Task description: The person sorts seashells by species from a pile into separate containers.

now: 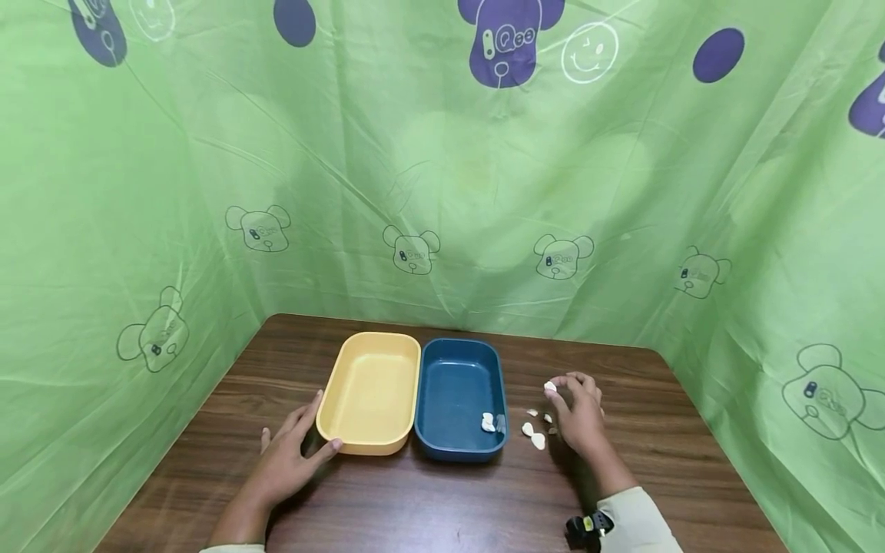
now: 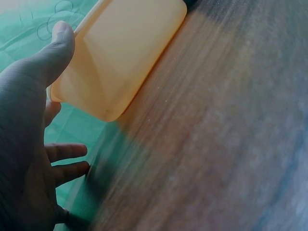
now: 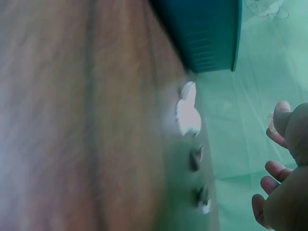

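Note:
Thumb and index finger of my right hand pinch a small white shell above the table, right of a dark blue tray. Under that hand lie several loose shells, some white, some darker; the right wrist view shows white shells with a ridged edge. White shells are inside the blue tray at its near right corner. My left hand touches the near left corner of a yellow tray, fingers spread, its thumb against the wall. Nothing lies inside the yellow tray.
Both trays stand side by side on a brown wooden table. Green printed cloth hangs behind the table and along both sides. A dark strapped device is on the right wrist.

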Tool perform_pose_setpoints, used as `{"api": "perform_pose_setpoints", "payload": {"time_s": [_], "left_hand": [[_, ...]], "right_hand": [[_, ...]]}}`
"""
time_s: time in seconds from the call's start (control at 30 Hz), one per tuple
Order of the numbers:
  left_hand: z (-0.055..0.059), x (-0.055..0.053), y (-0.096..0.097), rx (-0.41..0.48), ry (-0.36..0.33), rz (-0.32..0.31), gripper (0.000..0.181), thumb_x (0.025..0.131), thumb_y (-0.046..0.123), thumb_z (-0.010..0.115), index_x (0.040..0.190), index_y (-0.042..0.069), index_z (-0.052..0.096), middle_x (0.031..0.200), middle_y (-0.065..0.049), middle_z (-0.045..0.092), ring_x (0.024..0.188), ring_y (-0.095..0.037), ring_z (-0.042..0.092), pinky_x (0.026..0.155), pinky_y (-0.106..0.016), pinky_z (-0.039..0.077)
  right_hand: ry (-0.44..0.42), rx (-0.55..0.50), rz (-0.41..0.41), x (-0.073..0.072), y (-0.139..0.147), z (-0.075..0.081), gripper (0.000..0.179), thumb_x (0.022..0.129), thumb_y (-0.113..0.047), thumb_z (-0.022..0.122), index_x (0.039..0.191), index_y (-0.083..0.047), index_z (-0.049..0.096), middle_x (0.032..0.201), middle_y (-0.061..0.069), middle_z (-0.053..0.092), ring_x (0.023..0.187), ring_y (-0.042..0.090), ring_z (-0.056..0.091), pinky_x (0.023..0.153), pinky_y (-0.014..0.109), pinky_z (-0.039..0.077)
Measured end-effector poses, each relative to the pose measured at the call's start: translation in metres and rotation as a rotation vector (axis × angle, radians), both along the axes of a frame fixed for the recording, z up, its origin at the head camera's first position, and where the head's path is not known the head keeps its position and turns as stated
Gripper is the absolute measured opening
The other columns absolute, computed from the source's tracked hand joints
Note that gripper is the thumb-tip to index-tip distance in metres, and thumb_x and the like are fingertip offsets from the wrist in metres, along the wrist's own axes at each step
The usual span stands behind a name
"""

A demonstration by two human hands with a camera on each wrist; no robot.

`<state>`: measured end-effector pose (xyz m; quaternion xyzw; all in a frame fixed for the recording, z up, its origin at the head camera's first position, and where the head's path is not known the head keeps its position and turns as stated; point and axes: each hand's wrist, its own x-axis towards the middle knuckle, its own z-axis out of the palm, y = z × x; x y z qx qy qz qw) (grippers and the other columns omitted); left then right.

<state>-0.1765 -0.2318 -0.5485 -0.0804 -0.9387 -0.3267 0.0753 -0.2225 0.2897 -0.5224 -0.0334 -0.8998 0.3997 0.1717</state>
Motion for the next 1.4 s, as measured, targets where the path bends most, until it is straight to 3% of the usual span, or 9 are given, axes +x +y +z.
{"api": "perform_pose_setpoints", "payload": {"time_s": [0.27,0.47,0.77,1.0,1.17,1.4], "left_hand": [[0.001,0.001,0.001,-0.01,-0.013,0.004,0.098,0.1,0.061,0.072,0.177,0.027,0.022,0.164,-0.024,0.05,0.148,-0.061,0.049,0.112,-0.097,0.01],[0.0,0.001,0.0,0.0,-0.024,0.004,0.099,0.1,0.062,0.072,0.177,0.027,0.021,0.166,-0.024,0.048,0.15,-0.06,0.047,0.113,-0.097,0.009],[0.0,0.001,0.0,-0.008,-0.003,0.004,0.098,0.1,0.06,0.073,0.177,0.029,0.02,0.164,-0.025,0.05,0.149,-0.06,0.049,0.112,-0.098,0.01],[0.0,0.001,0.0,-0.014,-0.008,0.003,0.098,0.1,0.06,0.072,0.177,0.029,0.019,0.164,-0.025,0.05,0.148,-0.06,0.05,0.112,-0.097,0.01],[-0.001,0.001,0.0,-0.015,-0.012,0.001,0.098,0.101,0.06,0.072,0.177,0.029,0.019,0.164,-0.025,0.05,0.148,-0.06,0.049,0.112,-0.097,0.01],[-0.001,0.0,0.0,-0.01,-0.014,0.002,0.099,0.101,0.06,0.072,0.177,0.03,0.018,0.165,-0.025,0.049,0.149,-0.06,0.049,0.112,-0.097,0.009]], "right_hand": [[0.041,-0.015,0.051,-0.006,-0.019,0.016,0.018,0.102,-0.014,0.076,0.116,-0.004,0.072,0.152,0.023,0.049,0.144,0.048,0.038,0.112,0.07,0.031],[0.049,-0.03,0.09,-0.01,-0.035,0.026,0.017,0.103,-0.013,0.075,0.117,-0.003,0.073,0.152,0.024,0.049,0.141,0.046,0.04,0.107,0.061,0.037],[0.052,-0.044,0.157,-0.013,-0.061,0.03,0.015,0.102,-0.012,0.077,0.115,-0.005,0.076,0.148,0.027,0.051,0.141,0.047,0.04,0.111,0.064,0.039],[0.029,-0.055,0.186,-0.015,-0.075,0.033,0.017,0.101,-0.015,0.079,0.118,-0.01,0.079,0.15,0.023,0.051,0.142,0.041,0.038,0.107,0.056,0.051],[0.027,-0.065,0.197,-0.016,-0.082,0.034,0.018,0.101,-0.017,0.079,0.119,-0.013,0.079,0.148,0.02,0.052,0.144,0.041,0.038,0.109,0.06,0.044],[0.014,-0.045,0.218,-0.017,-0.086,0.034,0.027,0.102,-0.016,0.078,0.128,-0.011,0.077,0.145,0.018,0.052,0.142,0.04,0.039,0.106,0.055,0.05]]}}
